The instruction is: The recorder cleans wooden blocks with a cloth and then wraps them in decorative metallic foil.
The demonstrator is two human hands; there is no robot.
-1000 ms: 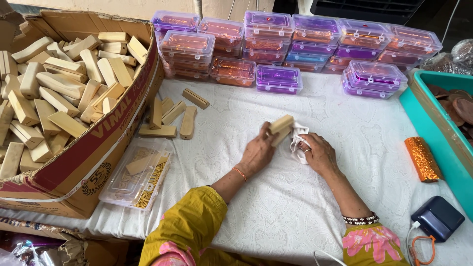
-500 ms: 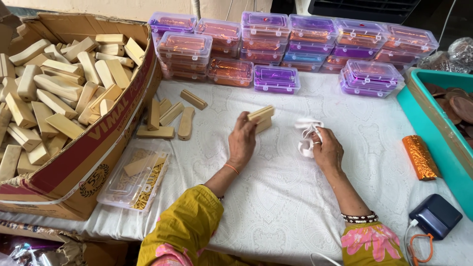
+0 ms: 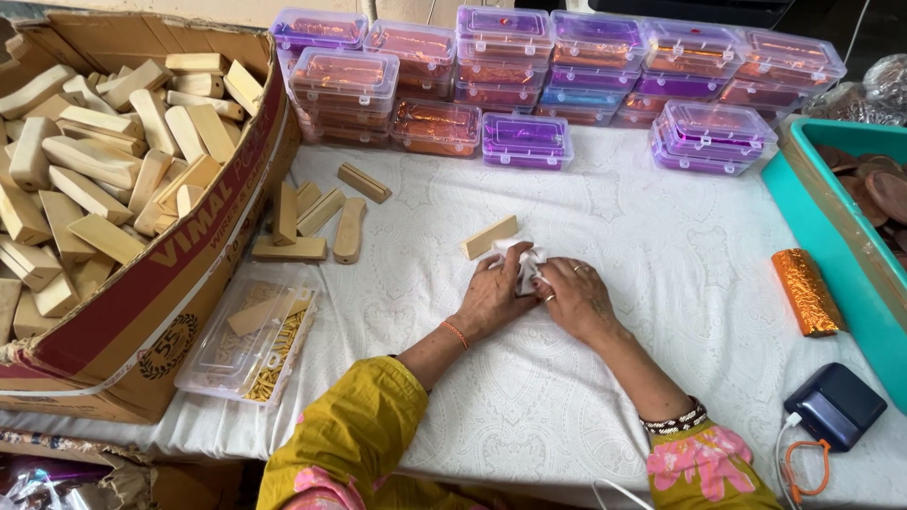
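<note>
Fingers of left hand (image 3: pixel 493 300) grip a wooden block (image 3: pixel 489 237); right hand (image 3: pixel 578 300) fingers pinch white cloth (image 3: pixel 524 261).

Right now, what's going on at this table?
A person sits at a white cloth-covered table. The left hand and right hand meet over a wooden block and a bit of white wrapping. More wooden blocks fill a cardboard box to the left, and a few loose blocks lie beside it. Stacked clear plastic cases line the far edge.
</note>
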